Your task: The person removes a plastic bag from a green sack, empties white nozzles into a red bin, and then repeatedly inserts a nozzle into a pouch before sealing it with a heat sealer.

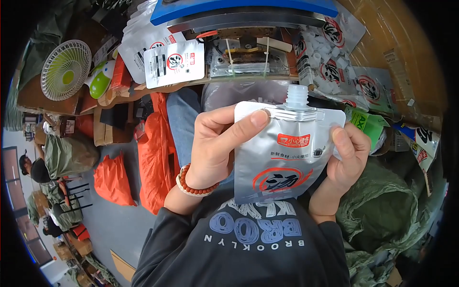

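Observation:
A silver spout pouch [282, 158] with red and black printing is held up in front of my chest, its clear threaded spout [297, 97] pointing up. My left hand [224, 136], with a beaded bracelet at the wrist, pinches the pouch's upper left corner, thumb on the printed face. At the right edge, my right hand [350, 153] grips it, thumb in front; the other fingers are mostly hidden behind it. Beyond the hands stands a machine [248, 52] with a blue top. Left of the machine lies a stack of similar pouches [174, 64].
White plastic spouts [320, 52] and more pouches lie at the machine's right. A white and green fan [66, 70] stands at the far left. Orange bags [114, 179] are on the floor. A large green sack [382, 210] sits at my right. Other people [40, 170] are at the far left.

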Tool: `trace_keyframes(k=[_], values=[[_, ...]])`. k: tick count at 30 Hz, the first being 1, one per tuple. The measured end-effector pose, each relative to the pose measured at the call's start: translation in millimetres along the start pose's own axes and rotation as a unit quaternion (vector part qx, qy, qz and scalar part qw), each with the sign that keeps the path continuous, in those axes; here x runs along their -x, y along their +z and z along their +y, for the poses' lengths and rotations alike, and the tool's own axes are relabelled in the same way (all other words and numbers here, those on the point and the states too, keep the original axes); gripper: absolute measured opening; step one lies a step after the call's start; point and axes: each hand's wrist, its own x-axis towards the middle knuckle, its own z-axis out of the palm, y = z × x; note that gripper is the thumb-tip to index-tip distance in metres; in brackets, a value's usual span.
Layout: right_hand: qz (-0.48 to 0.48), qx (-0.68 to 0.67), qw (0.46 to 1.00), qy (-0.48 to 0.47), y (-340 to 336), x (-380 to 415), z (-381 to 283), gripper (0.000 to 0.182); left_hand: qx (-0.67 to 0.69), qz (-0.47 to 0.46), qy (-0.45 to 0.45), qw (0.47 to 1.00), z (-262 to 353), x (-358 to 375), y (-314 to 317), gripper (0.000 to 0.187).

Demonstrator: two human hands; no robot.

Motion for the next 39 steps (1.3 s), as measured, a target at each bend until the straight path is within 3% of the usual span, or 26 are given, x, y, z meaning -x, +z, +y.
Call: trace_keyframes(k=[8, 11, 19, 39], values=[[-0.022, -0.019, 1.000, 0.003, -3, 0, 5, 0.019, -0.012, -0.003, -0.002, 1.000, 4, 8, 1, 0.020], [-0.004, 0.014, 0.999, 0.045, 3, -3, 4, 0.026, -0.042, -0.004, 0.026, 0.999, 2, 11, 0, 0.018], [-0.038, -0.061, 0.993, 0.095, -6, -7, 25, 0.018, -0.059, 0.008, -0.002, 0.998, 6, 16, 6, 0.019], [-0.048, -0.125, 0.982, 0.136, -6, -9, 48, 0.017, -0.004, 0.011, -0.014, 1.000, -3, 13, -1, 0.021]])
